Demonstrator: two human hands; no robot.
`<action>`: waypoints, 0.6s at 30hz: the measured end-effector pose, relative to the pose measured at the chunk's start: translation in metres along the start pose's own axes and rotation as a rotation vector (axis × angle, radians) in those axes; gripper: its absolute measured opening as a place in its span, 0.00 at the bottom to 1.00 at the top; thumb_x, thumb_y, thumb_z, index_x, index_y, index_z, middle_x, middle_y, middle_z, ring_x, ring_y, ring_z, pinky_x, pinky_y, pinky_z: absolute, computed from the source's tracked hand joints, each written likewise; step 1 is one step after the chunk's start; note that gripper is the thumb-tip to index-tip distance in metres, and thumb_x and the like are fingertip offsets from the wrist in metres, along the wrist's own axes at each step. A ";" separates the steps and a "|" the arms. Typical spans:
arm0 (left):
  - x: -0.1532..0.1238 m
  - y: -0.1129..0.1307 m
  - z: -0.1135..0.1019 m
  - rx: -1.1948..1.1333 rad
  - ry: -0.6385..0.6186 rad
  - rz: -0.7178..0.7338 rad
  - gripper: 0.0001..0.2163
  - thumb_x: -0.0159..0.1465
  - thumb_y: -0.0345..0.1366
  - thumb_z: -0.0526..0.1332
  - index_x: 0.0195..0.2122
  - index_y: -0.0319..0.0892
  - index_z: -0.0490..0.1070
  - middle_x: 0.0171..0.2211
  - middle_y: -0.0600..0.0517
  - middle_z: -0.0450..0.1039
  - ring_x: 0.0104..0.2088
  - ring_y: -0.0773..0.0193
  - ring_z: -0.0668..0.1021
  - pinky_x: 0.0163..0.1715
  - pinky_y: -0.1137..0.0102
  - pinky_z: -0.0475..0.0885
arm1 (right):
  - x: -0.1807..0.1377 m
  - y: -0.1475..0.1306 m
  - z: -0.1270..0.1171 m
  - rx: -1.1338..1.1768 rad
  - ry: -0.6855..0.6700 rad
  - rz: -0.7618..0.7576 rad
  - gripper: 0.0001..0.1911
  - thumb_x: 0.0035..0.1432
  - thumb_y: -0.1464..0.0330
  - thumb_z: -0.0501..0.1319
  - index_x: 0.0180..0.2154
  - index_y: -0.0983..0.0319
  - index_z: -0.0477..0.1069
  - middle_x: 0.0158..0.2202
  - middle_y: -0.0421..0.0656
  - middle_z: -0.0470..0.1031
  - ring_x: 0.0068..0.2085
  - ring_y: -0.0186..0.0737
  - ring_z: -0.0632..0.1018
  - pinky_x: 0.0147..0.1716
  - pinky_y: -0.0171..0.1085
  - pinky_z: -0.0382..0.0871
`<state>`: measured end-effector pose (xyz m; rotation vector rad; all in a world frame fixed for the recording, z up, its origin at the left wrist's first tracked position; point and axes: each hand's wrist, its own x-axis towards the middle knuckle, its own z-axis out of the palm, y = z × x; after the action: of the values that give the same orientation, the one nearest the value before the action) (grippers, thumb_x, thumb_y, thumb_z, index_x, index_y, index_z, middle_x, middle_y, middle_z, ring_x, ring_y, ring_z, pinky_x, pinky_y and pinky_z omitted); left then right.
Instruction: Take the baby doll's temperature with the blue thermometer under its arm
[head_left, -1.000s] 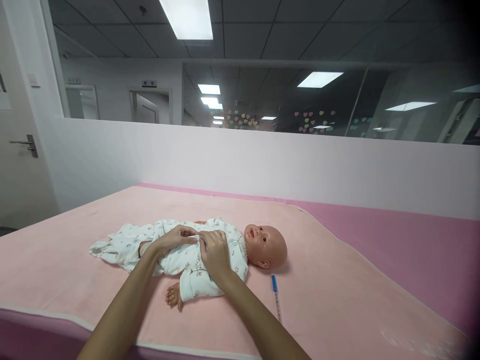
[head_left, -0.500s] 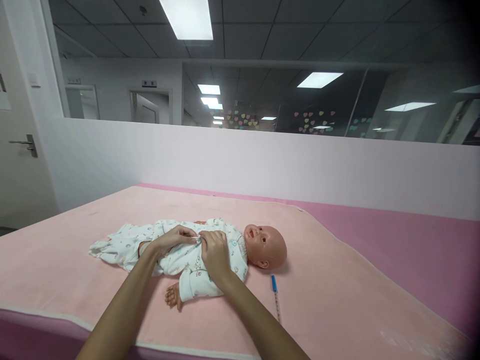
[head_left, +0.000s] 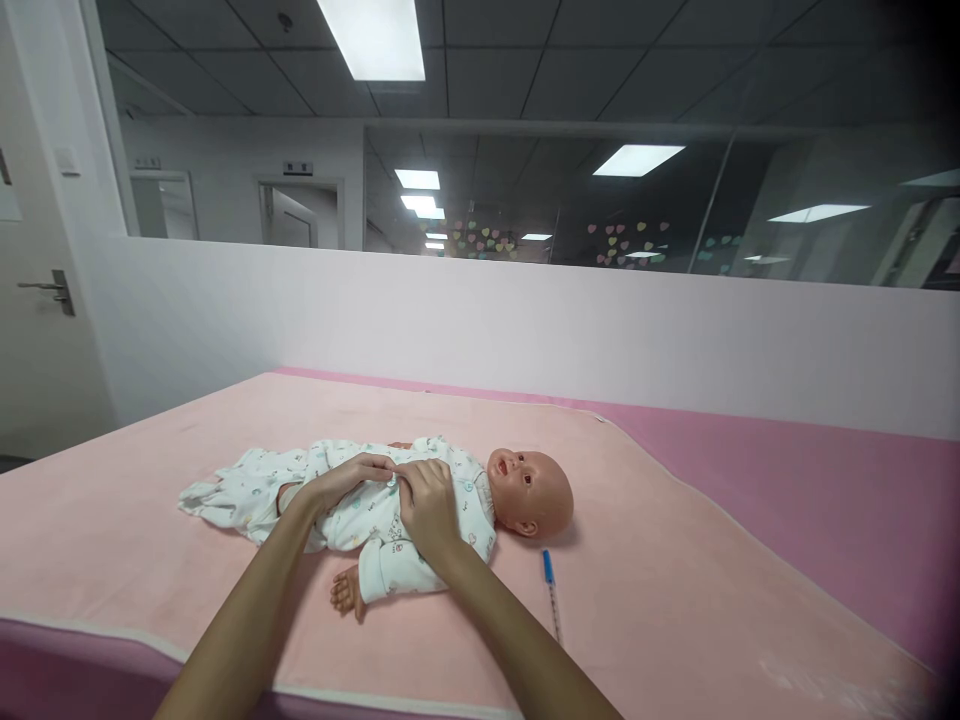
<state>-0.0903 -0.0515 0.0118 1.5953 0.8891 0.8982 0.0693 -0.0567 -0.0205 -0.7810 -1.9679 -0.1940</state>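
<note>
A baby doll (head_left: pixel 531 492) lies on its back, its head to the right and its legs to the left. It wears a white printed baby outfit (head_left: pixel 367 522). Over the doll's belly, my left hand (head_left: pixel 351 480) pinches the front of the outfit with its fingertips. My right hand (head_left: pixel 429 500) rests on the chest part and is closed on the cloth right beside the left fingertips. The two hands nearly touch there, and a small white bit of the front shows between them. What exactly lies under the fingertips is hidden.
The doll lies on a peach-coloured mat (head_left: pixel 660 560) over a pink padded surface (head_left: pixel 840 490). A thin stick with a blue cap (head_left: pixel 548 568), like a pen or thermometer, lies near the doll's head. A low white wall (head_left: pixel 525 325) with glass above stands behind.
Both hands stay at the same spot on the outfit. The fingertips have shifted slightly, with the left fingers lying a little flatter. The doll and the blue-capped stick have not moved.
</note>
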 end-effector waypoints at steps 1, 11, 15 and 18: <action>0.000 -0.001 0.000 -0.004 0.000 -0.005 0.04 0.50 0.33 0.59 0.26 0.39 0.70 0.28 0.53 0.69 0.33 0.62 0.70 0.41 0.68 0.63 | 0.000 0.000 0.000 -0.008 -0.001 -0.001 0.10 0.57 0.76 0.50 0.37 0.60 0.68 0.30 0.40 0.70 0.36 0.37 0.68 0.40 0.38 0.57; -0.002 0.003 0.003 -0.007 0.044 -0.034 0.06 0.49 0.36 0.60 0.25 0.39 0.68 0.25 0.54 0.68 0.29 0.65 0.70 0.33 0.71 0.64 | 0.001 -0.001 -0.002 -0.051 -0.004 0.053 0.08 0.57 0.73 0.50 0.34 0.61 0.67 0.30 0.41 0.68 0.35 0.37 0.67 0.39 0.37 0.57; -0.003 0.005 0.007 -0.021 0.087 0.013 0.09 0.50 0.37 0.61 0.32 0.40 0.70 0.32 0.50 0.72 0.36 0.61 0.72 0.39 0.68 0.65 | 0.003 -0.004 -0.004 -0.060 -0.015 0.051 0.09 0.54 0.73 0.52 0.37 0.61 0.68 0.32 0.41 0.68 0.37 0.38 0.67 0.41 0.38 0.56; -0.004 0.006 0.009 -0.026 0.104 0.026 0.09 0.51 0.37 0.60 0.33 0.40 0.70 0.33 0.49 0.72 0.38 0.61 0.72 0.41 0.68 0.64 | 0.003 -0.005 -0.004 -0.067 -0.041 0.038 0.12 0.51 0.73 0.53 0.40 0.60 0.67 0.33 0.42 0.68 0.38 0.39 0.67 0.42 0.39 0.56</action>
<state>-0.0833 -0.0596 0.0155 1.5528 0.9269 1.0146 0.0683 -0.0610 -0.0151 -0.8712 -1.9919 -0.2237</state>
